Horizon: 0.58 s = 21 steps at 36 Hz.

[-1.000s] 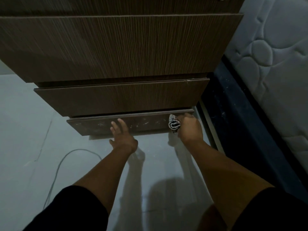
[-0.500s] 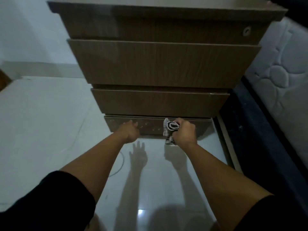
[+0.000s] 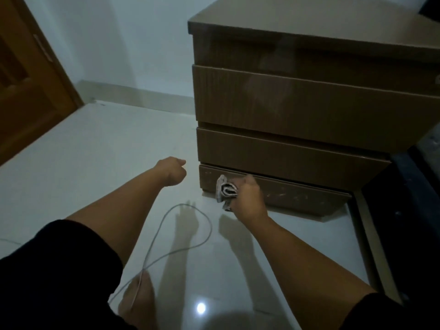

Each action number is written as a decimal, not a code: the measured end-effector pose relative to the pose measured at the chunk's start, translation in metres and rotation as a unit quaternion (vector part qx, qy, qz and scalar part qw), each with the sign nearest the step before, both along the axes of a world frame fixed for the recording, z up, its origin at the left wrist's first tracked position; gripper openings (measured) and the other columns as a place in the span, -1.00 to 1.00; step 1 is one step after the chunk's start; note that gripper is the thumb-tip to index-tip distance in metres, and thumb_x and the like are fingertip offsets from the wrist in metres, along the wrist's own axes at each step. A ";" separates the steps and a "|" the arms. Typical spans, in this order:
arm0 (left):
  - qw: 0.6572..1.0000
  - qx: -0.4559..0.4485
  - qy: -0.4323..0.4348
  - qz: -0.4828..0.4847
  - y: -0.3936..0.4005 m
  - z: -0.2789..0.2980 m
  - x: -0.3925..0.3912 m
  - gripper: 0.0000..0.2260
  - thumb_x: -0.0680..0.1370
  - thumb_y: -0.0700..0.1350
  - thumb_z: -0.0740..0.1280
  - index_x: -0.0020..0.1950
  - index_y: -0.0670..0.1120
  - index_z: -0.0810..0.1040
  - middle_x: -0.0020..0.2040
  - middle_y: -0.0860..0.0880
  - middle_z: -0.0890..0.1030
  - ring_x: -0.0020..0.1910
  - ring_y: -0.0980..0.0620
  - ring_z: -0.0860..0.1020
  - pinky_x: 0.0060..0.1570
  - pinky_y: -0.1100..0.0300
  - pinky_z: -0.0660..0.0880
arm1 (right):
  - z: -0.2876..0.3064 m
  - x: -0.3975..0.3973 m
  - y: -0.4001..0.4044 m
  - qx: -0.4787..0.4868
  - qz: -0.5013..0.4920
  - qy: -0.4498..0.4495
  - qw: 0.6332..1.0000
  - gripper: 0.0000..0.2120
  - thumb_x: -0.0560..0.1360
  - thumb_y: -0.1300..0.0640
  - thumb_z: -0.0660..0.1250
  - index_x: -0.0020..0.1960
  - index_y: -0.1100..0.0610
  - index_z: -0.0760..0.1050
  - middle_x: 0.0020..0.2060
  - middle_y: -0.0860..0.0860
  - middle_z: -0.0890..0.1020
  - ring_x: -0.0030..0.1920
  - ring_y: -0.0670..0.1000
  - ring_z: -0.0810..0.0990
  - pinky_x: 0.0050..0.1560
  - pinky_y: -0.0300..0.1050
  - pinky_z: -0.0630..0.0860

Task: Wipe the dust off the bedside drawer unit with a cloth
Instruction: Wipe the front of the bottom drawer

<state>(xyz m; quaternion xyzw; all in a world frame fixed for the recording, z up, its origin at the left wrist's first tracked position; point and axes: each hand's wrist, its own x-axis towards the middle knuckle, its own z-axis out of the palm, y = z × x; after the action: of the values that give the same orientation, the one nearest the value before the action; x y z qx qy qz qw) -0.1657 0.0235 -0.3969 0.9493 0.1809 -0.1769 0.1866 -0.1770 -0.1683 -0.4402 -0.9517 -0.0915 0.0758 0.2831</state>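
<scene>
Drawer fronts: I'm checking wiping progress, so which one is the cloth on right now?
The lowest, narrowest front, at floor level. The right hand presses the bunched cloth against its left end; pale specks show along it.

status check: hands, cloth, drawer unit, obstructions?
Right hand gripping bunched cloth against the unit's bottom panel, left end. Left hand fisted, empty, off the drawer unit. Cable looped on floor, clear of the wipe.

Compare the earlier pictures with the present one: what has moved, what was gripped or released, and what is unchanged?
The left hand has come off the bottom panel and hangs curled, left of the drawer unit. The right hand has slid the cloth leftward along that panel. Nothing released; the cloth stays gripped, drawers shut.
</scene>
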 end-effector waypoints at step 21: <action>0.966 -0.256 0.009 0.039 0.013 -0.076 0.077 -0.65 0.62 -0.28 0.06 0.32 -0.20 0.52 0.22 -0.15 0.54 0.07 -0.03 0.45 0.04 0.18 0.40 | -0.085 0.081 0.079 -0.252 0.224 -0.255 0.906 -0.70 0.31 0.29 0.12 -0.22 0.24 0.64 -0.41 0.10 0.58 -0.47 0.07 0.59 -0.56 -0.25 0.45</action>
<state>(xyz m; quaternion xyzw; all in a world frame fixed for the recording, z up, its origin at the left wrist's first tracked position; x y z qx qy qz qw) -0.0885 0.0365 -0.4727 0.8605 0.1685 -0.2181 0.4285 -0.0958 -0.0889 -0.5251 -0.9328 -0.3490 -0.0872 -0.0236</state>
